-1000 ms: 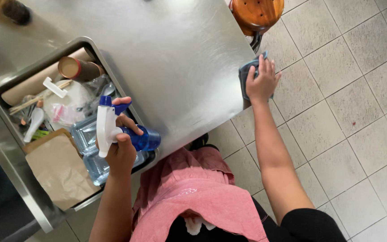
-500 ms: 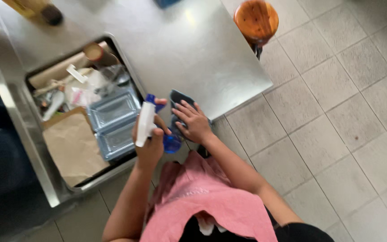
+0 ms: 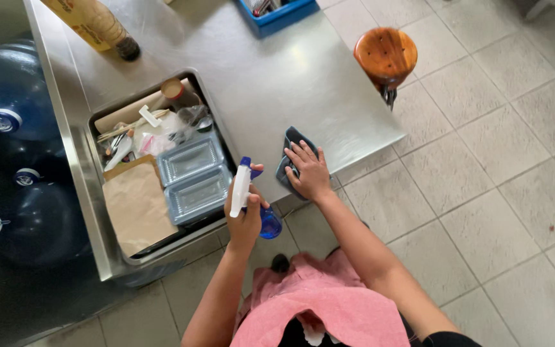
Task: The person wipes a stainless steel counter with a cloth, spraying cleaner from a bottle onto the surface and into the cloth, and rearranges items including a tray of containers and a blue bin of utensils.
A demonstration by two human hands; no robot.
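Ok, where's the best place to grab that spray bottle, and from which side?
Probably the narrow neck of the spray bottle, just below the white trigger head, coming from the body side. That's how the left hand wraps it now, keeping the nozzle aimed away over the steel table.

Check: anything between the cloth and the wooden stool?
Head view: only bare steel table surface and its edge lie between the cloth under the right hand and the stool.
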